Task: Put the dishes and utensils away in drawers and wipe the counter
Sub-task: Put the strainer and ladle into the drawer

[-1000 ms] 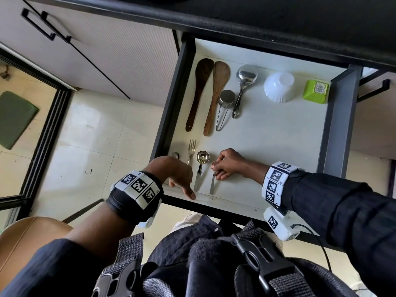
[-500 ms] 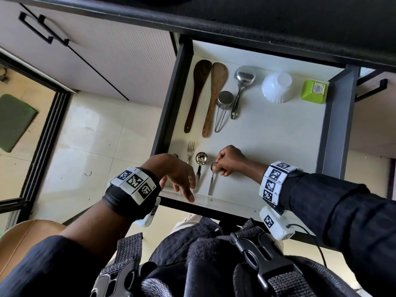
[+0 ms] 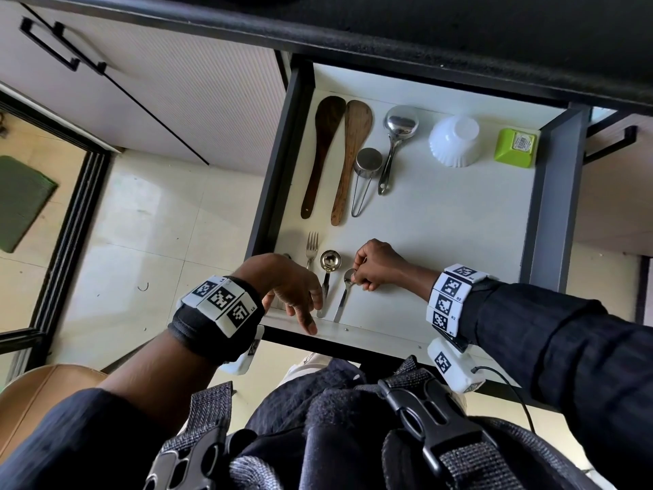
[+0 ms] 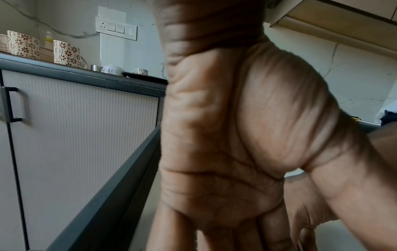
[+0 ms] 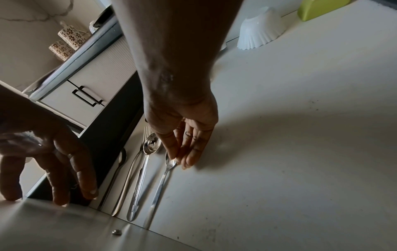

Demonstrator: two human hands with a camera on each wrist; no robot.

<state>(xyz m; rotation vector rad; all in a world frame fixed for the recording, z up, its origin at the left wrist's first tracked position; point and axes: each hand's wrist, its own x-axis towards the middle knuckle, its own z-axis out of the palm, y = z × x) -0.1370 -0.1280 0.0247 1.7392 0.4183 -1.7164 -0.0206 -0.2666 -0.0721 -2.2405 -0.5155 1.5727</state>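
Over the drawer (image 3: pixel 441 221), right hand (image 3: pixel 376 265) pinches spoon (image 3: pixel 345 290) (bowl end).

In the open drawer (image 3: pixel 551 206), the far row goes left to right: two spatulas (image 3: pixel 339 157), a small cup with a handle (image 3: pixel 367 164), a ladle (image 3: pixel 399 129), an upside-down bowl (image 3: pixel 454 141) and a box (image 3: pixel 516 148). The near row sits at the left — a fork (image 3: pixel 311 244), a scoop (image 3: pixel 330 261), then a spoon (image 3: pixel 348 279). The right hand (image 3: pixel 374 265) is on the spoon's bowl, and the left hand (image 3: pixel 286 284) rests on the drawer's near edge.

Left hand (image 3: pixel 289 288) hides fork (image 3: pixel 311 246) handle; leftmost spoon (image 5: pixel 121 163) bowl mostly hidden
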